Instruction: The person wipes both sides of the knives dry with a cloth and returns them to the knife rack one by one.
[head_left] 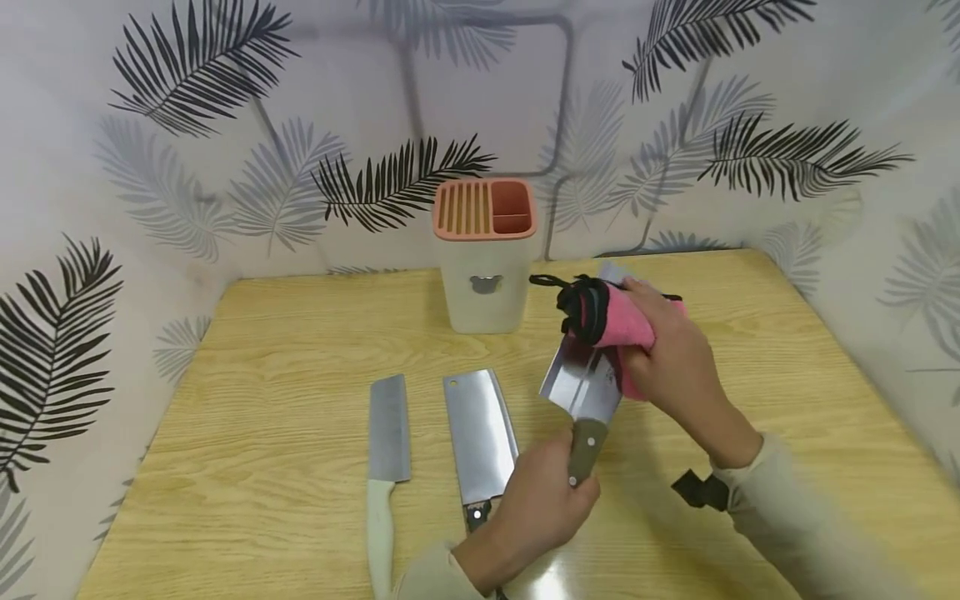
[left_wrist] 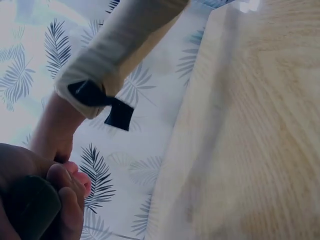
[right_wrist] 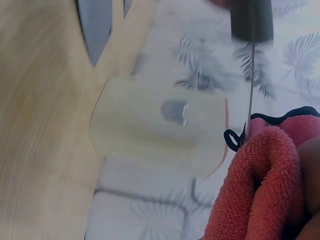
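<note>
My left hand (head_left: 542, 496) grips the olive-green handle (head_left: 587, 450) of a kitchen knife, whose broad blade (head_left: 581, 383) points up and away over the table. My right hand (head_left: 675, 358) holds a folded pink cloth (head_left: 630, 319) with black edging round that blade, covering its middle part; the tip shows beyond the cloth. In the right wrist view the fuzzy cloth (right_wrist: 270, 185) lies against the thin blade (right_wrist: 251, 85). The left wrist view shows the fingers curled round the handle's dark butt end (left_wrist: 32, 207).
A cleaver (head_left: 480, 437) with a black handle lies left of the left hand, which partly covers it. Farther left lies a knife with a pale green handle (head_left: 380, 529). A white knife block (head_left: 487, 283) with an orange slotted top stands at the table's back edge.
</note>
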